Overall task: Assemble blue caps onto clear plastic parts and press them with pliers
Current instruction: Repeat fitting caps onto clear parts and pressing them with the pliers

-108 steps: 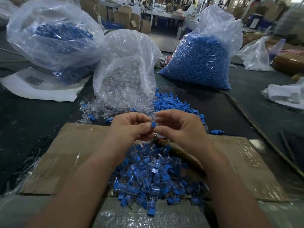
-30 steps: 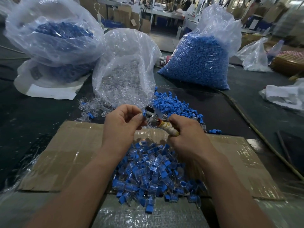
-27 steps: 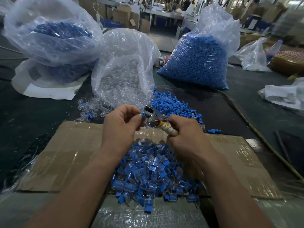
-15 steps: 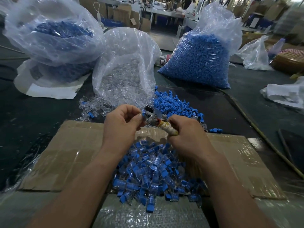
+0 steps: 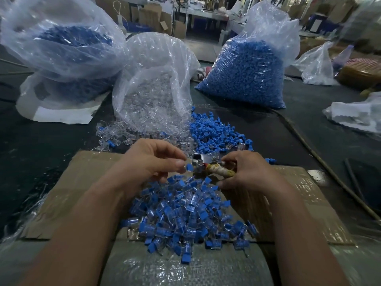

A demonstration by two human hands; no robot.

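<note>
The left hand (image 5: 152, 162) pinches a blue-capped clear part (image 5: 189, 167) between thumb and fingertips, just beside the metal head of the pliers (image 5: 208, 166). The right hand (image 5: 247, 172) is curled round their wrapped handle. Both hover over the far edge of the pile of capped parts (image 5: 185, 213) — it lies mid-cardboard (image 5: 72, 193), with bare board showing on both sides.

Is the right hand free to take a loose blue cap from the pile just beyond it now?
Probably not yet: the right hand grips the pliers; the blue caps lie close, unobstructed.
</note>
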